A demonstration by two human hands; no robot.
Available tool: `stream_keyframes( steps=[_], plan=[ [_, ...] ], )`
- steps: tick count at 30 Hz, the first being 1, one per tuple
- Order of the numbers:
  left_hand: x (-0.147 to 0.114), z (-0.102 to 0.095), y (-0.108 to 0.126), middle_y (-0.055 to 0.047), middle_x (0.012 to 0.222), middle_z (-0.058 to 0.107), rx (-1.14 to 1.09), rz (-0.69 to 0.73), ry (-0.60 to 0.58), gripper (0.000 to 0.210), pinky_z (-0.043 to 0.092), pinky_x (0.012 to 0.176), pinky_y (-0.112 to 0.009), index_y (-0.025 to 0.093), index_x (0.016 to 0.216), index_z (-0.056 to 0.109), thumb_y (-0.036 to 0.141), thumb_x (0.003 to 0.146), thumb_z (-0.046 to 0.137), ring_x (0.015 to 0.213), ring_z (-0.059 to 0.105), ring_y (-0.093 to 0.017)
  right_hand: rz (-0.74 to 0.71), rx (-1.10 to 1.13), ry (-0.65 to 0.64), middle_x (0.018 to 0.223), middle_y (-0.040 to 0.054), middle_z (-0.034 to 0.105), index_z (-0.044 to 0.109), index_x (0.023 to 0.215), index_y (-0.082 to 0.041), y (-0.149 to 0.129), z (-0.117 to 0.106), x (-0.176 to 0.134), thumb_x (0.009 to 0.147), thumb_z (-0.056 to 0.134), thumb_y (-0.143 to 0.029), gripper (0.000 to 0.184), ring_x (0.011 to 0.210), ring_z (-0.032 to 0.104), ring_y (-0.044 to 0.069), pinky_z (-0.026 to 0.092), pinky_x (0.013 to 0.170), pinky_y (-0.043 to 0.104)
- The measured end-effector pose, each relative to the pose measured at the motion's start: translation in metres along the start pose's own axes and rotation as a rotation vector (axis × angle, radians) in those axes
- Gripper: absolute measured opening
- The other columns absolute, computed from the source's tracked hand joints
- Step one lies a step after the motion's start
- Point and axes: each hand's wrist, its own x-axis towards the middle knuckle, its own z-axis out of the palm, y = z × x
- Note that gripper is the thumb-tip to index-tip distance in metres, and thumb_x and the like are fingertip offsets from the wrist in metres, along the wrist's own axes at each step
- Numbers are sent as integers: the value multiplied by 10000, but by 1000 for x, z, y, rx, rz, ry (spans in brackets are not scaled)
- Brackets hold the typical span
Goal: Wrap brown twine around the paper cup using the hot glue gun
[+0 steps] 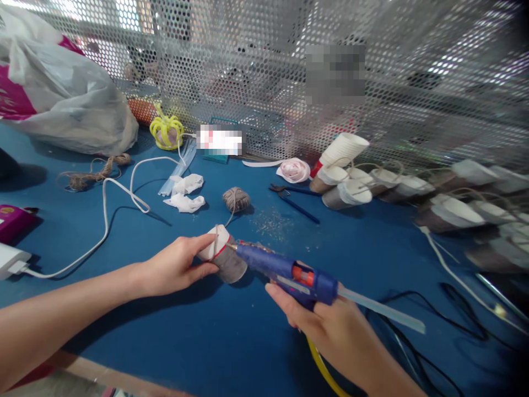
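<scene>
My left hand [182,262] is closed round the white end of a paper cup [232,266] that lies on its side. Grey yarn wraps part of the cup, and a red line shows near the bare white section. From there a strand runs back to a small ball of grey yarn [236,199]. My right hand [314,320] grips a blue hot glue gun [285,267], a clear glue stick poking out of its back. The gun's metal nozzle points left and is at the cup's side; whether it touches cannot be made out.
Several cups with cord handles [349,193] stand at the right, beside stacked white cups [345,148]. Blue-handled pliers [295,203] lie behind the glue gun. White cable [105,220] crosses the left side near a plastic bag [78,94]. A perforated metal screen [264,71] closes the back.
</scene>
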Motion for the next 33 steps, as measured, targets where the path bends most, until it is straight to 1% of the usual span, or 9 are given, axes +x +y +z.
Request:
stream_keyframes(
  steps=[3, 7, 11, 13, 17, 22, 27, 33],
  plan=[
    [0, 0, 0, -35, 853, 641, -2, -6, -6, 267, 422, 655, -216, 145, 1054, 507, 269, 819, 488, 728, 568, -142, 0, 18, -26, 403, -21, 519, 622, 606, -269, 0, 1, 2, 768, 492, -481, 297, 484, 584, 178, 467, 435, 263],
    [1, 0, 1, -46, 924, 652, -32, -8, -19, 266, 429, 694, -224, 157, 1064, 512, 258, 818, 491, 786, 592, -156, 16, 22, -30, 360, -32, 485, 568, 502, -264, 4, 1, 2, 780, 492, -439, 337, 398, 536, 151, 459, 421, 258],
    [1, 0, 1, -43, 924, 652, -26, -12, -25, 265, 427, 701, -223, 155, 1065, 513, 250, 819, 491, 793, 590, -156, 46, 58, -79, 348, -39, 471, 490, 438, -250, 3, 0, 1, 780, 495, -433, 388, 380, 521, 135, 449, 413, 247],
    [0, -1, 1, -39, 909, 652, -14, -20, -26, 270, 424, 680, -217, 156, 1069, 513, 254, 818, 492, 775, 587, -152, 94, 84, -91, 353, -39, 477, 463, 430, -238, 2, 0, 3, 774, 496, -447, 404, 383, 525, 131, 455, 429, 245],
    [0, -1, 2, -40, 876, 655, 10, -41, -28, 273, 421, 655, -214, 151, 1060, 521, 255, 809, 499, 751, 585, -154, 254, 121, -118, 369, -33, 500, 435, 432, -216, -2, -1, 9, 777, 485, -469, 431, 372, 517, 117, 451, 442, 237],
    [0, 0, 2, -33, 893, 657, -4, -27, -26, 286, 419, 645, -205, 165, 1079, 511, 249, 806, 505, 750, 587, -148, 248, 196, -147, 386, -33, 483, 434, 455, -207, -4, -2, 8, 779, 477, -486, 430, 386, 505, 110, 443, 455, 231],
    [0, 0, 1, -39, 833, 647, 47, -56, -35, 250, 420, 651, -218, 139, 1027, 526, 260, 810, 500, 726, 579, -153, 330, 268, -180, 382, -32, 454, 492, 528, -191, -2, 0, 13, 788, 455, -499, 405, 383, 477, 114, 425, 433, 242],
    [0, -1, 2, -31, 850, 647, 38, -44, -37, 261, 416, 651, -211, 146, 1051, 515, 249, 812, 500, 724, 575, -143, 308, 259, -167, 384, -28, 456, 441, 468, -201, -5, -1, 12, 789, 457, -493, 435, 393, 483, 110, 433, 455, 242]
  ],
)
